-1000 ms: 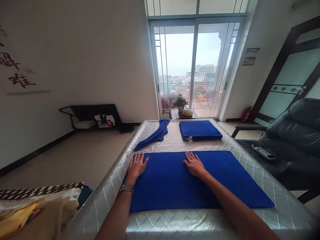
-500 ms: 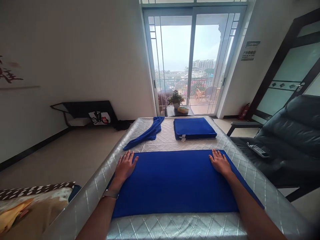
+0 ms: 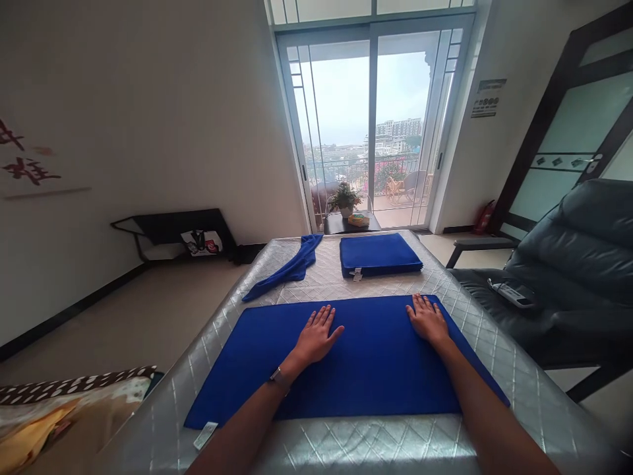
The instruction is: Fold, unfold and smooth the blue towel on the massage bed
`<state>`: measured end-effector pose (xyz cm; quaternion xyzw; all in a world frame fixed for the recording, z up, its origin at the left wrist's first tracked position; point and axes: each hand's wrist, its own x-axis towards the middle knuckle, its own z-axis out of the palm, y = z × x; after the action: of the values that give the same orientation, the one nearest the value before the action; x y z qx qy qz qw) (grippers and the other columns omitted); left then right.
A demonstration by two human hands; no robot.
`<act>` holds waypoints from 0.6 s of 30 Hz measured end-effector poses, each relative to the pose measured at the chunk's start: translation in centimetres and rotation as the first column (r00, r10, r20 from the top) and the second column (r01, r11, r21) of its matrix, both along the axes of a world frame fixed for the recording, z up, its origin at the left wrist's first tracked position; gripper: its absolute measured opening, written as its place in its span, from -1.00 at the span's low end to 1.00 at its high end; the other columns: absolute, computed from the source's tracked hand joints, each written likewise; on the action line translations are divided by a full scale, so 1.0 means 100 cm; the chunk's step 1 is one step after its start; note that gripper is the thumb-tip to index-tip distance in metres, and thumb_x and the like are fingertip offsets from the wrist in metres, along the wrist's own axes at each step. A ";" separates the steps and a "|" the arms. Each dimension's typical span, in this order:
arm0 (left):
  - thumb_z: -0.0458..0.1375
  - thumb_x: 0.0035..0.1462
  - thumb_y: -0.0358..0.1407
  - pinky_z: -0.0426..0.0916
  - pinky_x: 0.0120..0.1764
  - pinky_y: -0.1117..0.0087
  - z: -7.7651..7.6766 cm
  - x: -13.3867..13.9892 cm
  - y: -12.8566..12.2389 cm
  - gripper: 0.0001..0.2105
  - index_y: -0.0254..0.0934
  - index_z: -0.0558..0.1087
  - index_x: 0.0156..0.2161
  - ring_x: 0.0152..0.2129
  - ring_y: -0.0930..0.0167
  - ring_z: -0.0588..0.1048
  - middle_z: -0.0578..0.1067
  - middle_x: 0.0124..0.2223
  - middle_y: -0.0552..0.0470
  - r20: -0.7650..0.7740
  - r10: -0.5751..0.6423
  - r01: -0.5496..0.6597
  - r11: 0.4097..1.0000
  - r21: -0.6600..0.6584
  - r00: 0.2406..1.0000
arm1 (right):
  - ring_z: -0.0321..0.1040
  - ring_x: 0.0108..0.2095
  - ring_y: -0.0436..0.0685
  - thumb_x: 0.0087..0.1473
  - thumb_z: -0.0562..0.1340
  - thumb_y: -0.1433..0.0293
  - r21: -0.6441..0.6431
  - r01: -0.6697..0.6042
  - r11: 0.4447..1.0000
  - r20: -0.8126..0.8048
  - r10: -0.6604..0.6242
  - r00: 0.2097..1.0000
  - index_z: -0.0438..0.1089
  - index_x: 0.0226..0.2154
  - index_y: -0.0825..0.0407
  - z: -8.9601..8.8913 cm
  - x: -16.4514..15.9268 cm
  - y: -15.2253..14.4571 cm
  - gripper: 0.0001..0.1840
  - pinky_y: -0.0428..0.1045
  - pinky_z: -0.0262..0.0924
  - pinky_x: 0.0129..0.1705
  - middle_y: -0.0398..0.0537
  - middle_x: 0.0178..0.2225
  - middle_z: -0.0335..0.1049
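Note:
A blue cloth (image 3: 376,369) lies spread flat across the quilted silver mattress (image 3: 395,448) in front of me. My left hand (image 3: 318,335) rests palm down near the cloth's middle, fingers stretched out. Close to the cloth's far right corner, my right hand (image 3: 428,319) also lies flat with its fingers out. A white tag (image 3: 206,435) sticks out at the near left corner. Beyond the cloth sits a neat stack of folded blue cloths (image 3: 380,253) with a small tag. To its left is a crumpled blue cloth (image 3: 287,269).
A dark reclining chair (image 3: 568,284) stands along the right side, with a grey device (image 3: 512,293) on its seat. At the far end, a small table (image 3: 346,224) holds a potted plant (image 3: 344,198). Patterned bedding (image 3: 74,409) is at the lower left.
My left hand has moved right from the cloth's left edge to nearer its middle, uncovering the near left corner and tag. My right hand stays at its place on the cloth.

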<state>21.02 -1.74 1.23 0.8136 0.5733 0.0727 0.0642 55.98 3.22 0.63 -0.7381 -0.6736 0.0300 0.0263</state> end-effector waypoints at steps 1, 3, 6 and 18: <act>-0.34 0.36 0.17 -0.17 0.41 0.03 -0.001 -0.010 -0.001 -0.25 -0.27 -0.04 0.45 0.42 0.23 -0.11 -0.07 0.48 -0.09 -0.016 0.027 -0.027 1.000 -0.013 0.999 | -0.29 0.45 0.17 0.37 -0.23 0.15 0.003 0.000 1.000 -0.001 0.000 1.000 -0.14 0.44 0.17 0.000 0.000 0.000 -0.27 0.16 -0.40 0.44 -0.06 0.47 -0.22; -0.35 0.36 0.17 -0.18 0.40 0.03 -0.003 -0.039 -0.007 -0.25 -0.29 -0.06 0.45 0.42 0.24 -0.12 -0.09 0.49 -0.08 -0.058 0.088 -0.089 0.996 -0.021 0.994 | -0.29 0.45 0.16 0.37 -0.23 0.15 0.006 0.003 1.000 -0.003 -0.003 1.000 -0.14 0.44 0.16 -0.001 0.000 0.001 -0.27 0.15 -0.41 0.43 -0.05 0.47 -0.21; -0.33 0.37 0.15 -0.14 0.39 0.01 -0.011 -0.101 -0.024 -0.25 -0.33 -0.05 0.45 0.42 0.22 -0.09 -0.07 0.48 -0.11 -0.118 0.211 -0.212 0.977 0.003 0.970 | -0.29 0.45 0.16 0.37 -0.23 0.16 0.021 0.004 1.000 0.003 -0.004 1.000 -0.13 0.44 0.16 -0.004 0.001 0.002 -0.27 0.15 -0.41 0.43 -0.05 0.47 -0.21; -0.29 0.33 0.18 -0.01 0.35 0.00 -0.039 -0.231 -0.075 -0.20 -0.41 0.02 0.43 0.39 0.13 0.04 0.02 0.46 -0.26 -0.044 0.493 -0.485 0.866 0.118 0.869 | -0.17 0.43 0.25 0.36 -0.21 0.28 0.141 0.019 0.990 0.113 -0.035 0.993 0.04 0.39 0.24 0.007 -0.008 -0.005 -0.33 0.22 -0.29 0.41 0.08 0.43 -0.04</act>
<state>-2.07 -9.25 -2.69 0.6462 0.7581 0.0864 -0.0190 55.16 2.69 1.28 -0.7440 -0.6643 -0.0604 0.0393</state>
